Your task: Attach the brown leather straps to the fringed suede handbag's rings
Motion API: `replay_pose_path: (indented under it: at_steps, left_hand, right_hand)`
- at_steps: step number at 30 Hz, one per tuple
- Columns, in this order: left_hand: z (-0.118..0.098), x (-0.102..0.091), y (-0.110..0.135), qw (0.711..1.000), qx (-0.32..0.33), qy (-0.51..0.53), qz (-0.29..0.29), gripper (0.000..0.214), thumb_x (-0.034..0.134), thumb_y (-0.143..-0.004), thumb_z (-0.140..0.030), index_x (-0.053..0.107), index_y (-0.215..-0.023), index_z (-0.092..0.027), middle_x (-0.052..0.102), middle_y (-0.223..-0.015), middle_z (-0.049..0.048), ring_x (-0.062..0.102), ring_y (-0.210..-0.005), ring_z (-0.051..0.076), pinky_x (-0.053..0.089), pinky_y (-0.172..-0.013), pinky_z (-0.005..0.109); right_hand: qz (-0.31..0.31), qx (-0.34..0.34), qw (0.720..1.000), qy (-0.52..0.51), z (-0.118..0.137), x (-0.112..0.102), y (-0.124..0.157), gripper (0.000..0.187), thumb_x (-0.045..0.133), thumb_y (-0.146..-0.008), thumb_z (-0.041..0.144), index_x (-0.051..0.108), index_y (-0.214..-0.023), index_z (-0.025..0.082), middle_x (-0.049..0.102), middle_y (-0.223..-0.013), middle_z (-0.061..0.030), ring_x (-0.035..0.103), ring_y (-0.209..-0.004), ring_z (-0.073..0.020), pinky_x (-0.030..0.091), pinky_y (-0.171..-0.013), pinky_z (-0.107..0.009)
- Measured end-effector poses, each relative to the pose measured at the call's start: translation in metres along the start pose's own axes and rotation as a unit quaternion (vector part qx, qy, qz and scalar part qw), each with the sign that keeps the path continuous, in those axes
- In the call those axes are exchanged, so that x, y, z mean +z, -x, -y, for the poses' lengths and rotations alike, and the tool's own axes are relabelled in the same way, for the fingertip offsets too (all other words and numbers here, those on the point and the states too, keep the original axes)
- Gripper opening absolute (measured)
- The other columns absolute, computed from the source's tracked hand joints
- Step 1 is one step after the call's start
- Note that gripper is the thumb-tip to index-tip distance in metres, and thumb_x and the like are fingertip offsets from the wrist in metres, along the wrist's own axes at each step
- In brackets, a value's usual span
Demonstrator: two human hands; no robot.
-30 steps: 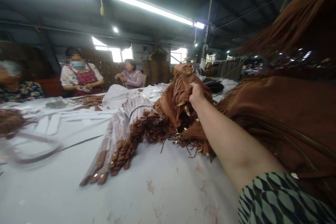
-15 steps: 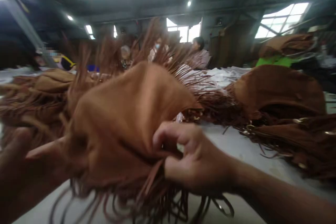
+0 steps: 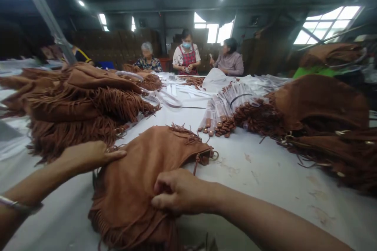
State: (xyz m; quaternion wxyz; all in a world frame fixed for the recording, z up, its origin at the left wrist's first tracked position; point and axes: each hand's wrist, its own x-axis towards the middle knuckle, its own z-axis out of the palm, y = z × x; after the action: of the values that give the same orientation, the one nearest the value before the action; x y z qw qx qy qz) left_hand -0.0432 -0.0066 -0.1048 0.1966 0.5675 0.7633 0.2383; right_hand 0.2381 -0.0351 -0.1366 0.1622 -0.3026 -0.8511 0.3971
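Note:
A brown suede fringed bag point(image 3: 141, 172) lies flat on the white table point(image 3: 259, 172) in front of me, with a metal ring at its right corner. My left hand point(image 3: 88, 156) rests flat on the bag's left edge, fingers stretched out. My right hand point(image 3: 176, 192) pinches the suede near the bag's lower middle, fingers curled into the material.
A pile of the same fringed bags point(image 3: 73, 106) lies at the left, another heap point(image 3: 321, 125) at the right. Several brown straps in clear wrap point(image 3: 220, 113) fan out mid-table. Three people point(image 3: 187, 57) sit working at the far end, among white strips point(image 3: 176, 94).
My right hand took a bag from the right heap and swung it over. The bag was in the air between both hands; now it lies flat on the table.

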Motion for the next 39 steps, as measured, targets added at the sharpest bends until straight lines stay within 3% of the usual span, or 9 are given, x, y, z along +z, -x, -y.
replay_pose_path:
  at_steps: [2, 4, 7, 11, 16, 20, 26, 33, 39]
  left_hand:
    - [-0.014, -0.015, -0.005, 0.953, 0.070, -0.281, -0.090, 0.047, 0.061, -0.061, -0.064, 0.053, -0.053, -0.019, 0.048, -0.046, 0.0027, 0.055, -0.059, 0.030, 0.045, -0.062, 0.047]
    - [-0.039, -0.013, -0.003, 0.911, 0.232, -0.320, -0.115, 0.044, 0.052, -0.071, -0.065, 0.060, -0.074, -0.021, 0.060, -0.069, 0.0046, 0.057, -0.069, 0.028, 0.045, -0.066, 0.042]
    - [-0.089, 0.023, 0.009, 0.849, 0.496, -0.181, 0.021, 0.034, 0.050, -0.079, -0.054, 0.058, -0.098, -0.026, 0.062, -0.095, 0.0034, 0.057, -0.085, 0.021, 0.044, -0.074, 0.031]
    - [-0.153, 0.098, 0.009, 0.749, 0.621, -0.155, 0.171, 0.025, 0.053, -0.081, -0.032, 0.055, -0.104, -0.022, 0.060, -0.101, 0.0053, 0.054, -0.093, 0.021, 0.041, -0.084, 0.032]
    - [-0.166, 0.168, -0.043, 0.774, 0.547, -0.188, 0.260, 0.021, 0.049, -0.083, -0.035, 0.056, -0.090, -0.017, 0.060, -0.082, 0.0043, 0.056, -0.073, 0.018, 0.042, -0.067, 0.027]
    - [-0.140, 0.188, -0.069, 0.795, 0.513, -0.176, 0.273, 0.035, 0.037, -0.089, -0.046, 0.055, -0.093, -0.017, 0.059, -0.085, 0.0042, 0.056, -0.077, 0.017, 0.042, -0.069, 0.026]
    - [-0.123, 0.188, -0.058, 0.847, 0.504, -0.034, 0.164, 0.051, 0.048, -0.083, -0.046, 0.040, -0.123, -0.014, 0.050, -0.116, 0.0102, 0.049, -0.106, 0.021, 0.040, -0.092, 0.033]
    - [-0.120, 0.170, -0.013, 0.832, 0.516, -0.202, 0.041, 0.077, 0.063, -0.064, -0.027, 0.029, -0.132, -0.016, 0.030, -0.137, 0.0135, 0.022, -0.126, 0.036, 0.025, -0.102, 0.052]
    - [-0.109, 0.148, -0.019, 0.827, 0.512, -0.183, 0.143, 0.060, 0.058, -0.068, -0.018, 0.036, -0.124, -0.018, 0.044, -0.122, 0.0097, 0.040, -0.112, 0.027, 0.037, -0.095, 0.041]
  right_hand:
    - [-0.115, 0.014, 0.993, -0.010, -0.020, -0.005, 0.010, 0.006, 0.058, -0.074, 0.022, 0.058, -0.078, 0.016, 0.056, -0.072, 0.0004, 0.050, -0.064, -0.0105, 0.036, -0.058, -0.020]
    - [-0.253, 0.046, 0.966, -0.028, -0.046, -0.014, 0.023, 0.007, 0.053, -0.077, 0.019, 0.057, -0.081, 0.016, 0.056, -0.076, -0.0017, 0.051, -0.069, -0.0121, 0.039, -0.063, -0.023]
    - [-0.391, 0.139, 0.907, -0.068, -0.083, -0.036, 0.044, 0.012, 0.052, -0.076, 0.021, 0.054, -0.086, 0.015, 0.055, -0.076, -0.0017, 0.048, -0.062, -0.0115, 0.039, -0.056, -0.023]
    - [-0.388, 0.208, 0.896, -0.053, -0.109, -0.057, 0.056, 0.030, 0.057, -0.072, 0.028, 0.054, -0.097, 0.013, 0.057, -0.089, -0.0057, 0.048, -0.060, -0.0113, 0.039, -0.053, -0.023]
    - [-0.247, 0.161, 0.950, 0.108, -0.125, -0.066, 0.042, 0.035, 0.062, -0.069, 0.019, 0.060, -0.104, 0.016, 0.059, -0.097, -0.0048, 0.052, -0.088, -0.0182, 0.039, -0.075, -0.028]
    - [-0.112, 0.142, 0.983, -0.005, -0.150, -0.090, 0.032, 0.018, 0.053, -0.079, 0.025, 0.065, -0.080, 0.011, 0.057, -0.068, -0.0004, 0.050, -0.064, -0.0121, 0.037, -0.060, -0.022]
    - [-0.130, 0.102, 0.986, -0.016, -0.170, -0.104, 0.022, 0.027, 0.049, -0.083, 0.029, 0.063, -0.069, 0.011, 0.055, -0.060, 0.0001, 0.047, -0.056, -0.0098, 0.036, -0.054, -0.021]
    - [-0.168, 0.011, 0.977, -0.130, -0.151, -0.083, 0.034, 0.050, 0.061, -0.076, 0.023, 0.049, -0.124, 0.013, 0.062, -0.105, -0.0078, 0.059, -0.094, -0.0177, 0.047, -0.082, -0.030]
    - [-0.196, -0.082, 0.969, 0.126, -0.148, -0.070, 0.026, 0.031, 0.051, -0.085, 0.018, 0.060, -0.115, 0.019, 0.067, -0.100, -0.0055, 0.061, -0.090, -0.0141, 0.048, -0.083, -0.028]
